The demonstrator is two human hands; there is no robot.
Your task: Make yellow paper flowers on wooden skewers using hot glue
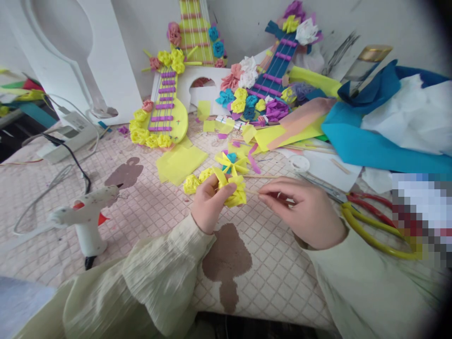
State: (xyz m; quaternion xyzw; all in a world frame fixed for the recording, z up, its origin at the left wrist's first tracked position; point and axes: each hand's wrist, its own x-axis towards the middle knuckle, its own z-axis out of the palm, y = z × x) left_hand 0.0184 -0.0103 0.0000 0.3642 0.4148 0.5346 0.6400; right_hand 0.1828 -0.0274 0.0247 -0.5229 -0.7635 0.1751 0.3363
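Between the thumb and fingers of my left hand [208, 203] is a yellow paper flower [237, 195] with crumpled petals. My right hand [306, 211] pinches a thin pale stick [252, 191] that points left toward the flower; whether its tip touches the petals I cannot tell. Just behind my left fingers lie more yellow paper flowers [191, 184]. A yellow folded-paper star [233, 163] with a teal piece sits beyond the held flower. Flat yellow paper sheets [181, 162] rest farther back on the patterned cloth.
A white hot glue gun [88, 216] stands at left, its cord running to a power strip [67, 141]. Flower-trimmed paper guitars [171, 101] lean at the back. Scissors [374, 226] with yellow and red handles lie at right, near blue paper [367, 136].
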